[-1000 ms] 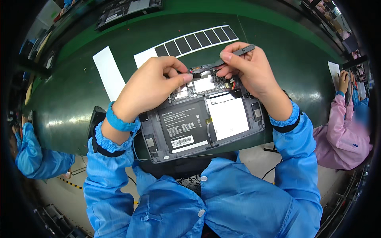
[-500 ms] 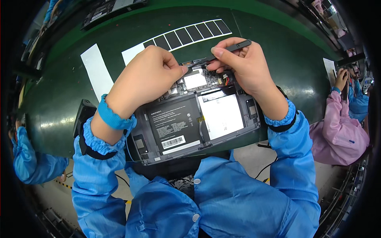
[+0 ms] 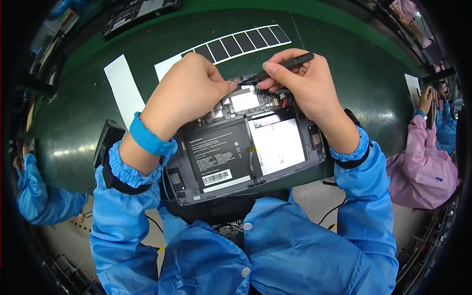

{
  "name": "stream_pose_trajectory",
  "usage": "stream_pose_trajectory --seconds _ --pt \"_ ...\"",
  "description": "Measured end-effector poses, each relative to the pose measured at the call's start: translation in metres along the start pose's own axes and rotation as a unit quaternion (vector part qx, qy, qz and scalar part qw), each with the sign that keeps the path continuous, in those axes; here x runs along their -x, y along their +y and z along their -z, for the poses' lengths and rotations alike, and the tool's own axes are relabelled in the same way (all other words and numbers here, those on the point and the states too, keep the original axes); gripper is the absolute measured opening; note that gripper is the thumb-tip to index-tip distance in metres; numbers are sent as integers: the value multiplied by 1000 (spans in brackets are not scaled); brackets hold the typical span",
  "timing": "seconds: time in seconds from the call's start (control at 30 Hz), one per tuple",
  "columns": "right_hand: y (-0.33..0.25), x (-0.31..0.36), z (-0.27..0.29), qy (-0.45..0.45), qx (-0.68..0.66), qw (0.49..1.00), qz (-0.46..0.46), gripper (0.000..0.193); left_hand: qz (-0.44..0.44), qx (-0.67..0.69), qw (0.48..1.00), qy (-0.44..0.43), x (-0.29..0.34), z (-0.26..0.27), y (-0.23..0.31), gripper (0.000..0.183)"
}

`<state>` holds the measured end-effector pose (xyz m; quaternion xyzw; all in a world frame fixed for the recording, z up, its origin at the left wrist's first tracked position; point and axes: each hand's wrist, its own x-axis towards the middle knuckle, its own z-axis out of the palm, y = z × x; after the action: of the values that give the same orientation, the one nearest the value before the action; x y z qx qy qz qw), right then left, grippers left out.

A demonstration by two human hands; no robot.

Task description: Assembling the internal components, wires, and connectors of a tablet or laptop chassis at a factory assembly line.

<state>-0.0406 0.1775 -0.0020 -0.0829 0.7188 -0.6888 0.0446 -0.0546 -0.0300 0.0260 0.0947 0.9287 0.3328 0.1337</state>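
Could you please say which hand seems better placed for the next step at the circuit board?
Probably the right hand: it holds the slim dark tool, tip angled toward the circuit board. The left hand, though close, shows no tool.

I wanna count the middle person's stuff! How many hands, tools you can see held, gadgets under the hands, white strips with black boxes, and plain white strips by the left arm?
Hands: 2 (left hand, right hand)
Black tool held: 1
Open gadget: 1
White strip with black boxes: 1
Plain white strip: 1
Total: 6
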Motion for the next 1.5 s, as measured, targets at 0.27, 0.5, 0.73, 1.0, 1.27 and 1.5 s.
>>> stream_pose_trajectory --seconds 0.27,0.5,0.73,1.0,1.27,1.5 --pt "0 0 -1 -2 -7 1000 11 16 5 6 1000 -4 1 -1 1 31" --pt "-1 0 -2 -2 7 1000 8 14 15 -19 1000 0 1 1 6 32" --pt "0 1 -3 3 9 1000 11 13 21 -36 999 -5 -2 1 6 33" --pt "6 2 -3 40 -24 996 70 16 37 -53 997 -33 -9 8 9 40" --pt "9 1 4 65 -114 989 70 22 -71 -109 981 145 37 20 -33 33" --pt "2 -2 -2 40 -96 994 12 25 -60 -60 960 265 156 6 -110 31"
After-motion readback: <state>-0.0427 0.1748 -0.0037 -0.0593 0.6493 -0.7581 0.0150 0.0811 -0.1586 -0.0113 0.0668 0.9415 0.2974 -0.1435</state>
